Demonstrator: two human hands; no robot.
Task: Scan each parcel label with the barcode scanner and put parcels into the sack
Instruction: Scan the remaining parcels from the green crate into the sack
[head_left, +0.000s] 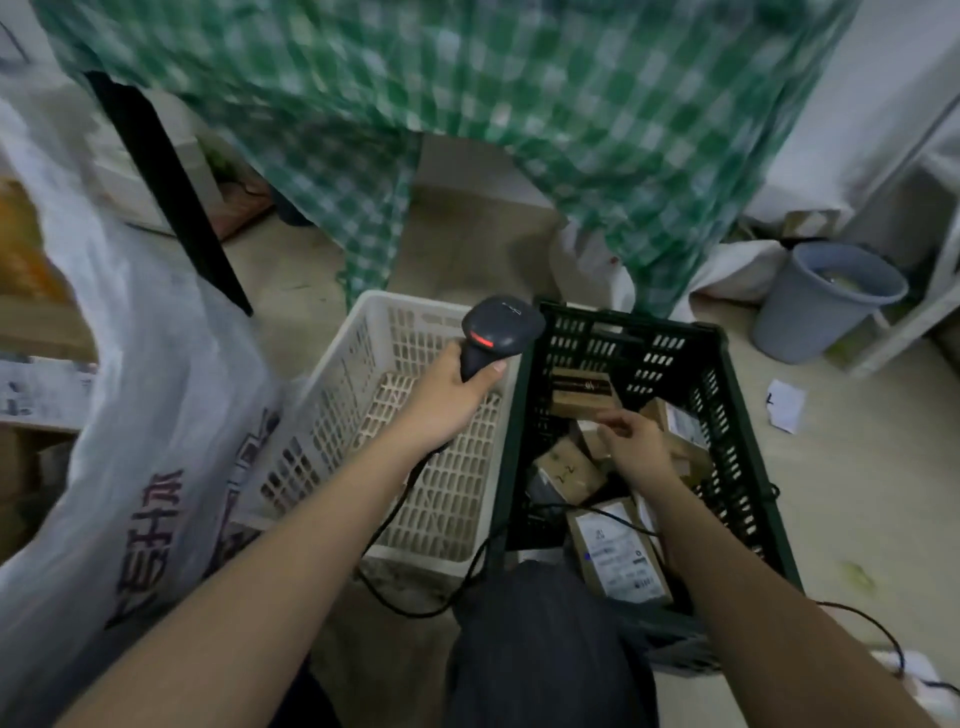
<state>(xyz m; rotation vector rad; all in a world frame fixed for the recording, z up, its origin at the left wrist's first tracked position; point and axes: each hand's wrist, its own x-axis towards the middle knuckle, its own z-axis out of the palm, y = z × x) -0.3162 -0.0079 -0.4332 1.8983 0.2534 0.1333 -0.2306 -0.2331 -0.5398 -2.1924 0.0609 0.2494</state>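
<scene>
While the left hand (447, 395) grips the barcode scanner (496, 332) by its handle, head raised over the white basket (363, 395) w/ its red window lit, the right hand (631, 441) is down in the dark green crate (727, 415), fingers curled on a small brown parcel (584, 392).

Handling, as a guess: the parcel looks like a small cardboard box, so light, stiff, not slippery, prob. easy to turn one-handed. Best hold is across the short edges near a corner, thumb on one face, fingers on the other, leaving the label side bare for the scan. Corners could dent if squeezed hard.

Position: the box sits just above and ahead of the right hand's fingertips, tilted up against the crate's far wall, held at its lower edge. View is blurry, so I can't tell which face carries the label; the dark band on top may be print. Scanner is left of the box, near but apart, pointing roughly toward the viewer rather than at it.

Other parcels (618, 556) lie loose in the crate below. The sack (130, 415), white w/ dark print, stands open-sided at far left, beyond the basket.
</scene>
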